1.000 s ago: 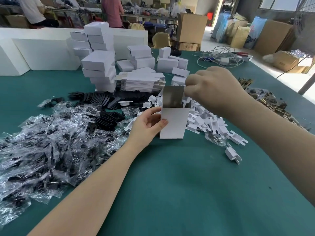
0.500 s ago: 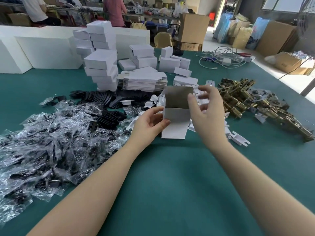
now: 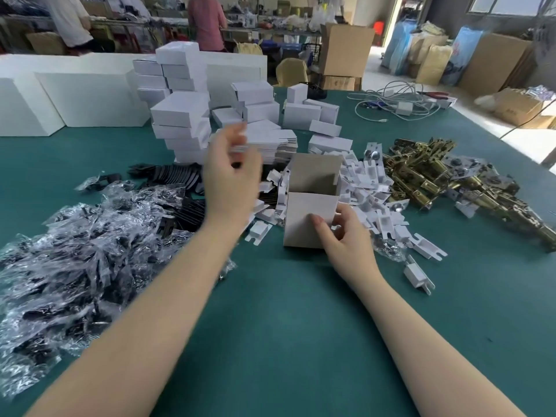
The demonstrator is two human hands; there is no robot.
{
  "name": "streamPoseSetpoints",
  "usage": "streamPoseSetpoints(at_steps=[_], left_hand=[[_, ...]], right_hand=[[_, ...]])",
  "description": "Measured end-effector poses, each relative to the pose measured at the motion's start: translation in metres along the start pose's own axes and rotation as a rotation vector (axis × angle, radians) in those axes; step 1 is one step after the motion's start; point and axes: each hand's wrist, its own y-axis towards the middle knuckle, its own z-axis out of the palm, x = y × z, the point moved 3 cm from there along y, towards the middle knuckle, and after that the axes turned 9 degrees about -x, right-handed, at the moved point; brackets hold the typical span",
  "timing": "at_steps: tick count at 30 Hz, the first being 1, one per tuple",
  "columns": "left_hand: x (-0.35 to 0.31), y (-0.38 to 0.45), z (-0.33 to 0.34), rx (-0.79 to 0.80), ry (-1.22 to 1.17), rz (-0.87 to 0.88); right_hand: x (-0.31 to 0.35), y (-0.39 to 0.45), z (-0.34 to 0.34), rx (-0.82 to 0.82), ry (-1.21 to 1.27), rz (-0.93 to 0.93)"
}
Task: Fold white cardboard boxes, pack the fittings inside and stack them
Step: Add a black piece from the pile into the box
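Your right hand (image 3: pixel 346 236) gripped the near right corner of the white cardboard box (image 3: pixel 310 219), thumb on the front panel and fingers curled round the right side. Your left hand (image 3: pixel 230 176) was raised left of the box, clear of it, fingers loosely spread and motion-blurred; it held nothing visible.

The box stood upright on the green worktop (image 3: pixel 285 326), long axis vertical, its open mouth facing up and away from you, with the rear flap standing above the front panel.

Behind and to the right of the box, touching it, lay a heap of white plastic inserts (image 3: pixel 373 188); beyond these, to the right, a pile of brass latch fittings (image 3: pixel 436 176). To the left sat black parts (image 3: pixel 180 182) and a spread of clear-bagged parts (image 3: pixel 75 260) reaching the left edge of view. A pile of flat box blanks (image 3: pixel 270 142) and stacked folded boxes (image 3: pixel 183 124) stood behind your left hand. The worktop between the box and you, between both forearms, was open green surface.
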Motion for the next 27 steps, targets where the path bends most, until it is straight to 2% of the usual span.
streamPoseSetpoints(at_steps=[2, 5, 10, 12, 21, 27], left_hand=[[0.001, 0.040, -0.015, 0.065, 0.242, -0.002], [0.028, 0.084, -0.034, 0.308, 0.757, -0.021], [0.079, 0.085, -0.050, 0.691, 1.346, 0.146], [0.090, 0.081, -0.053, 0.699, 1.463, 0.210], [0.089, 0.083, -0.036, 0.620, 1.645, 0.340], [0.092, 0.087, -0.030, 0.565, 1.732, 0.235]], right_hand=[[0.000, 0.001, 0.000, 0.005, 0.010, -0.016], [0.000, 0.001, 0.000, 0.002, 0.016, -0.009], [0.000, 0.002, 0.000, 0.011, 0.046, 0.005], [0.000, 0.002, 0.000, 0.016, 0.054, 0.003], [-0.004, 0.003, 0.001, 0.025, 0.052, 0.027], [-0.007, 0.005, 0.002, 0.025, 0.054, 0.038]])
